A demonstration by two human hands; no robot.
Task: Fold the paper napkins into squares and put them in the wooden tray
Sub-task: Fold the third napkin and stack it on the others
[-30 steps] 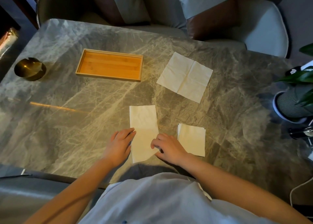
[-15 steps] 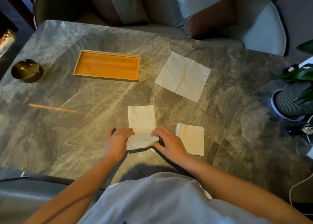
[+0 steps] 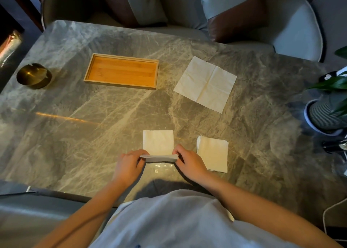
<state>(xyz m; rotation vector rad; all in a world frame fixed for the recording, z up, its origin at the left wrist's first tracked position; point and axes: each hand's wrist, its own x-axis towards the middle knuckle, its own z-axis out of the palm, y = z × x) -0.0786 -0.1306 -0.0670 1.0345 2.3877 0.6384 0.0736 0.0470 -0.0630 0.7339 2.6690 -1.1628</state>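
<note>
Left hand (image 3: 129, 165) and right hand (image 3: 189, 163) pinch the white half-folded napkin's (image 3: 158, 142) raised near edge.

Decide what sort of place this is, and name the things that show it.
Probably a home dining area: a marble-look table, a cushioned chair beside it, a potted plant and a brass ashtray.

Tray (image 3: 121, 71) far left on table (image 3: 75, 135); open napkin (image 3: 205, 83) right of it; folded stack (image 3: 213, 154) near right

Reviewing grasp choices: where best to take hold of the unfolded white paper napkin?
Probably pinch the near corner of the unfolded white paper napkin, coming from the person's side: it lies flat on the marble table, rotated, that corner pointing closest.
</note>
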